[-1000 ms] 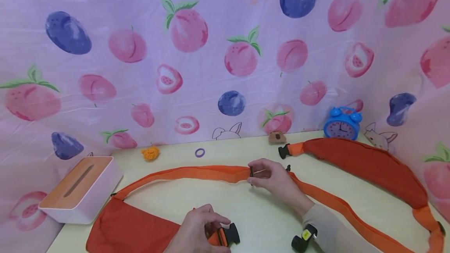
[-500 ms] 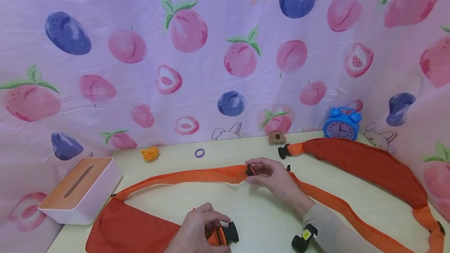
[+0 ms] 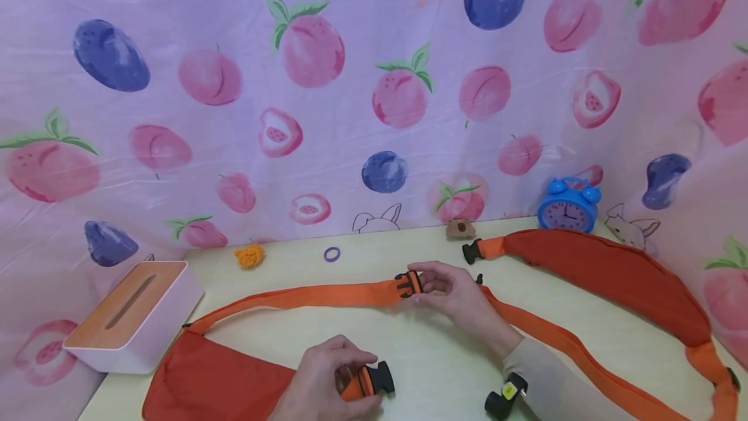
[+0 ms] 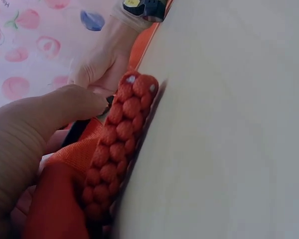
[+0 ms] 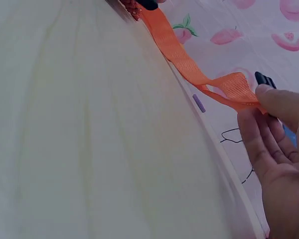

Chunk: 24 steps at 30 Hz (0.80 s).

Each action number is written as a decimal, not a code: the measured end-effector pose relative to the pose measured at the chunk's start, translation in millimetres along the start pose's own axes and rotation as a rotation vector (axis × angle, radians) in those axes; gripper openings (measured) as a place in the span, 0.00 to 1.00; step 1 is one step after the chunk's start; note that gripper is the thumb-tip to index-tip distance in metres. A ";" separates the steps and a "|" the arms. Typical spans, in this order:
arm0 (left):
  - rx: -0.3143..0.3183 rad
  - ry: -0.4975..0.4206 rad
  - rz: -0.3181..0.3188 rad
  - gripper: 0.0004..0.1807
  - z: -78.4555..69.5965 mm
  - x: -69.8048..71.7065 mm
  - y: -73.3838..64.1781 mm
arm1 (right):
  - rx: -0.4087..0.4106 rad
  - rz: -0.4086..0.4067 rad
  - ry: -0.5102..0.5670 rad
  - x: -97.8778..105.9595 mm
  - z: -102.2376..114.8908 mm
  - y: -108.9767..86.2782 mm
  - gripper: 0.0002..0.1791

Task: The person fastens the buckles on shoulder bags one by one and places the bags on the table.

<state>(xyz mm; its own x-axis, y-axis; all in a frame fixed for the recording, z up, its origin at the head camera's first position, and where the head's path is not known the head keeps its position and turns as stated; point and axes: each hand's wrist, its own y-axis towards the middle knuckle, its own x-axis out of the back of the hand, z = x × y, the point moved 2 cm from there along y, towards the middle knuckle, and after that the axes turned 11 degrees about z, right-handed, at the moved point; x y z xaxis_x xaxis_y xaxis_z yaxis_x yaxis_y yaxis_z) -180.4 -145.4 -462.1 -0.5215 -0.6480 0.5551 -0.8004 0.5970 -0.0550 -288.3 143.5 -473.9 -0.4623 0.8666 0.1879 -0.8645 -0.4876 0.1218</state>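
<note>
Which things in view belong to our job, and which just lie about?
Likely job:
left hand, holding black socket buckle
right hand, pinching pronged buckle
orange strap
nearer red bag

Likely lying about:
farther red bag
tissue box
yellow trinket
purple ring
brown trinket
alarm clock

A white box (image 3: 134, 317) with a brown top and a long slot can be seen at the left of the pale table (image 3: 432, 369). Along the back, a small orange bumpy thing (image 3: 250, 256), a purple ring (image 3: 326, 256), a little brown thing (image 3: 461, 229) and a blue alarm clock (image 3: 568, 206) are spread out. The cloth (image 3: 350, 109) behind is covered with pink and blue fruit.
</note>
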 end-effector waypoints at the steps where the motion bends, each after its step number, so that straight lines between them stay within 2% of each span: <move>1: -0.013 0.013 -0.015 0.21 -0.1 0.1 -0.5 | -0.002 -0.006 -0.003 -0.2 0.3 -0.2 0.33; 7: -0.060 0.054 -0.060 0.20 0.4 0.3 -2.7 | -0.001 -0.030 -0.037 -0.5 1.7 -1.2 0.32; 13: -0.010 0.069 -0.046 0.26 -0.1 2.4 -1.5 | -0.005 -0.040 -0.034 -0.2 -0.2 -0.9 0.32; 16: 0.006 0.084 -0.037 0.26 -0.1 3.5 -0.9 | -0.010 -0.041 -0.035 0.4 -1.1 -0.4 0.32; 24: -0.023 0.125 -0.071 0.27 -5.9 5.8 -2.3 | -0.009 -0.032 -0.037 0.2 1.0 0.9 0.33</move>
<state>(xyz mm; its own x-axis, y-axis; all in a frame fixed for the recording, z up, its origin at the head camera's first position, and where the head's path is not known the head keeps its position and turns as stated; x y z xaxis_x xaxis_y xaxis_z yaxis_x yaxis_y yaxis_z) -179.9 -147.8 -453.9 -0.4215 -0.6257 0.6564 -0.8263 0.5633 0.0063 -289.0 143.2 -472.8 -0.4270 0.8772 0.2196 -0.8807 -0.4585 0.1191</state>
